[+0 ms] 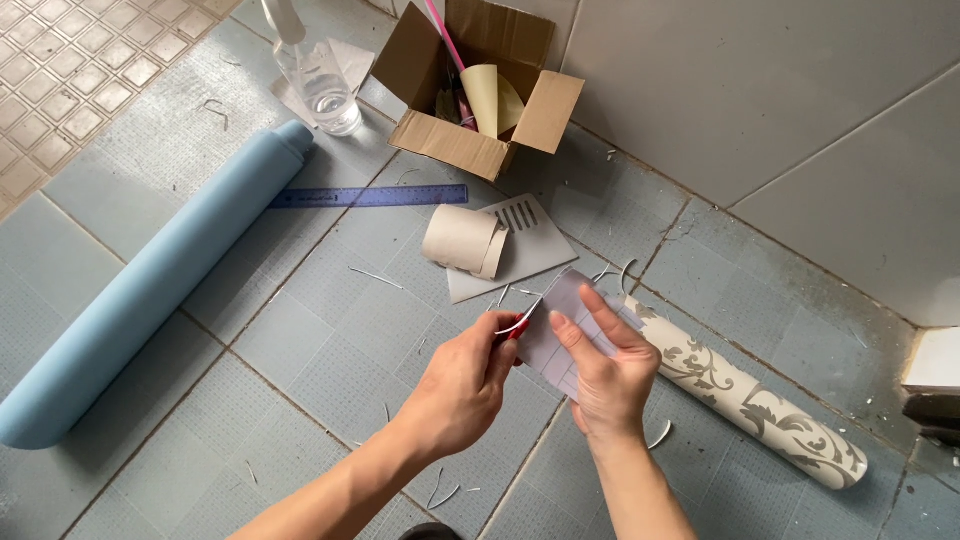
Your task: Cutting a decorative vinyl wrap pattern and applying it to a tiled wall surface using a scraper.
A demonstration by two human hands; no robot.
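My right hand [605, 380] pinches a small pale sheet [562, 318] with a faint grid on its back, holding it above the blue floor tiles. My left hand [462, 388] is closed around a red-handled tool [516, 333] that is mostly hidden by my fingers, and it meets the sheet's left edge. A thin white sliver [520, 322] curls off that edge between my hands. Just beyond my right hand lies a roll of grey wallpaper with a leaf pattern [750, 405].
A long light-blue roll [150, 290] lies at the left, with a blue ruler [370, 197] beside its far end. Further back are a curled beige paper [460, 240] on a grey sheet [535, 255], an open cardboard box [450, 145] and a clear bottle [322, 85]. Thin offcuts litter the tiles.
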